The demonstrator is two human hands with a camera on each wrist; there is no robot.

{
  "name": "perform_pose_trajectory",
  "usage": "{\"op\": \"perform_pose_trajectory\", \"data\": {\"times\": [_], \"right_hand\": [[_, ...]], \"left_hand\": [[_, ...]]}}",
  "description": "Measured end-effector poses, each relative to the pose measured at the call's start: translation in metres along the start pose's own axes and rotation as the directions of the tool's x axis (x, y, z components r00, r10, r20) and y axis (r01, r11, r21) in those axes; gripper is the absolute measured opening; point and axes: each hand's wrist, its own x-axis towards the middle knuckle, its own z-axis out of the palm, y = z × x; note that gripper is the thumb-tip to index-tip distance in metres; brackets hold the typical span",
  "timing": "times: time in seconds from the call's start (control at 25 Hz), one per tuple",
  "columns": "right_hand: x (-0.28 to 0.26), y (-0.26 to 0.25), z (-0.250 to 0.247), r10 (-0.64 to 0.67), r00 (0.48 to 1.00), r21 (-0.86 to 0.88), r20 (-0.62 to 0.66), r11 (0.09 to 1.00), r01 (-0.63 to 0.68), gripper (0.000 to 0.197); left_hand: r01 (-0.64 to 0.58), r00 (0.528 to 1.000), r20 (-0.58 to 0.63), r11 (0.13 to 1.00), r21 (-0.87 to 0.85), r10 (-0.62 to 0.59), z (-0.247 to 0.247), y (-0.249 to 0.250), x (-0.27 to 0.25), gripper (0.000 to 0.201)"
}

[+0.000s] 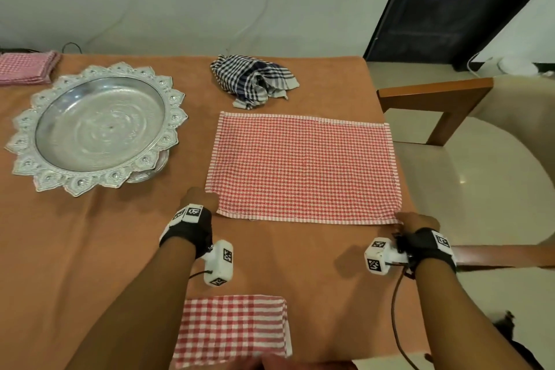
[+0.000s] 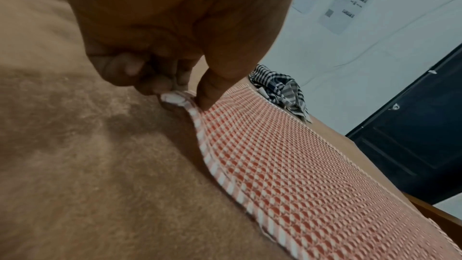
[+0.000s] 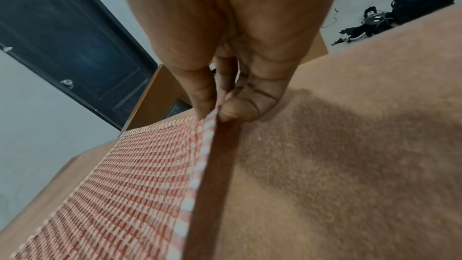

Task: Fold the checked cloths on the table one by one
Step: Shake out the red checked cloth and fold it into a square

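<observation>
A red checked cloth [image 1: 303, 168] lies spread flat on the right half of the table. My left hand [image 1: 199, 200] pinches its near left corner [image 2: 178, 96] between thumb and fingers. My right hand [image 1: 416, 221] pinches the near right corner [image 3: 212, 118], which is lifted slightly off the table. A crumpled blue checked cloth [image 1: 253, 78] lies beyond the red one, near the far edge. A folded red checked cloth [image 1: 231, 329] rests at the near edge of the table, below my hands.
An ornate silver tray [image 1: 96, 126] stands on the left of the orange-brown table cover [image 1: 90, 249]. A folded pink checked cloth [image 1: 27, 66] sits at the far left corner. A wooden armchair [image 1: 450, 117] stands close to the table's right edge.
</observation>
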Motion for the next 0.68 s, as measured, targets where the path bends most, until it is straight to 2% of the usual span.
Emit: {"op": "perform_pose_trajectory", "data": {"times": [0.04, 0.08, 0.2, 0.4, 0.68], "right_hand": [[0.001, -0.001, -0.001, 0.025, 1.000, 0.058, -0.013, 0.998, -0.025, 0.042], [0.007, 0.005, -0.003, -0.002, 0.998, 0.048, -0.055, 0.999, 0.004, 0.042], [0.020, 0.018, -0.006, -0.003, 0.983, 0.125, -0.184, 0.992, 0.027, 0.052], [0.029, 0.048, -0.006, 0.058, 0.990, -0.008, -0.130, 0.998, -0.060, 0.051], [0.029, 0.082, -0.027, -0.005, 0.990, -0.311, -0.139, 0.950, -0.039, 0.046]], "left_hand": [[-0.010, 1.000, -0.001, 1.000, 0.010, 0.010, -0.002, -0.003, 0.001, 0.034], [-0.019, 1.000, -0.014, 1.000, 0.004, 0.019, -0.003, -0.008, 0.001, 0.031], [-0.024, 0.998, -0.055, 0.999, -0.043, 0.021, -0.002, -0.030, -0.006, 0.027], [-0.047, 0.987, -0.157, 0.995, -0.084, 0.033, 0.006, -0.066, -0.033, 0.033], [-0.041, 0.992, -0.116, 0.997, 0.070, 0.049, 0.021, -0.101, -0.063, 0.040]]}}
